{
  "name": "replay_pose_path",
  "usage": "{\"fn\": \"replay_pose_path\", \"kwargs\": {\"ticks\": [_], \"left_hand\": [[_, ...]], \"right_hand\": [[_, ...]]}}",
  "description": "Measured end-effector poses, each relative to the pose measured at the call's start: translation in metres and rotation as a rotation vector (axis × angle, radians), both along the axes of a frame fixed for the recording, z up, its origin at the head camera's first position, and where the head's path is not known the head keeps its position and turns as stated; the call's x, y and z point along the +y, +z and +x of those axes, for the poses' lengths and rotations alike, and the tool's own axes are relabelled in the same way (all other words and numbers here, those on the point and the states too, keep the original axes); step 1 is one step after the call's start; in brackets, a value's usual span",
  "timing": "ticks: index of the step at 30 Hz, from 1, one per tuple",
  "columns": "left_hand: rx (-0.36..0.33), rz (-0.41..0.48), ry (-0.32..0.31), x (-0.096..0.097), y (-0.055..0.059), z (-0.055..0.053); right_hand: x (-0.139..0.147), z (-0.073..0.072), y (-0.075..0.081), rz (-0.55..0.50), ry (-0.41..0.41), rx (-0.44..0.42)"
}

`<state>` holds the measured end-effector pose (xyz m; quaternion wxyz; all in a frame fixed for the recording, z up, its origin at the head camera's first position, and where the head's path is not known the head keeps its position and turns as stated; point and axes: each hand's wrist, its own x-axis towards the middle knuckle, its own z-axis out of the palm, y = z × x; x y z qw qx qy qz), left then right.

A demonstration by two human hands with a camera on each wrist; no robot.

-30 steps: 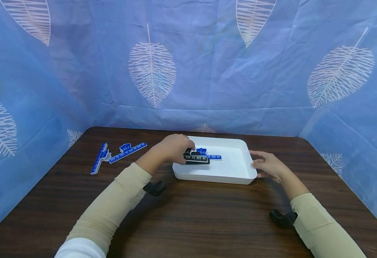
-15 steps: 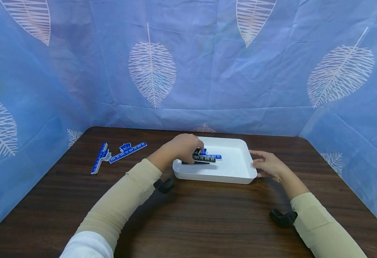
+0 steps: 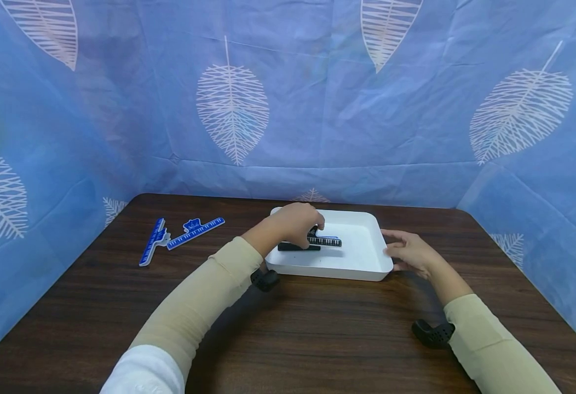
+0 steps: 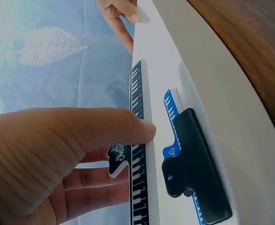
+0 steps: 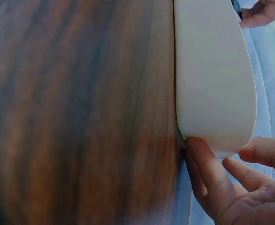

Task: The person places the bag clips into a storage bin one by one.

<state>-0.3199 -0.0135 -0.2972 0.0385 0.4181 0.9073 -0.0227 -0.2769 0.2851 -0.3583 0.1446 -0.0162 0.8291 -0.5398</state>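
Note:
My left hand (image 3: 294, 223) pinches a black sheet-music clip (image 4: 140, 173) with a piano-key print, holding it above the inside of the white tray (image 3: 329, 272). In the left wrist view the thumb lies across the printed strip, and the other fingers are behind it. Below it in the tray, a second black clip (image 4: 198, 173) lies across a blue clip (image 4: 171, 112), covering part of it. My right hand (image 3: 408, 251) grips the tray's right end; in the right wrist view its fingertips touch the end wall at the bottom edge and near the rim.
Two blue piano-print clips, one upright in view (image 3: 151, 243) and one slanted (image 3: 195, 233), lie on the dark wooden table (image 3: 327, 334) left of the tray. A blue leaf-print cloth (image 3: 317, 109) hangs behind and at both sides.
My left hand has moved right with the black clip, away from above the other black clip, which stays in the tray. My right hand and the tray have stayed in place.

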Motion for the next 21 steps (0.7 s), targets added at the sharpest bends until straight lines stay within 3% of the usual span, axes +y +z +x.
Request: {"fn": "replay_pose_path", "kwargs": {"ticks": [11,21], "left_hand": [[-0.005,-0.03,0.007,0.02,0.002,-0.014],[-0.003,-0.067,0.039,0.034,-0.006,-0.024]], "right_hand": [[0.0,0.0,0.0,0.001,0.009,0.005],[0.0,0.0,-0.001,-0.005,0.011,0.005]]}}
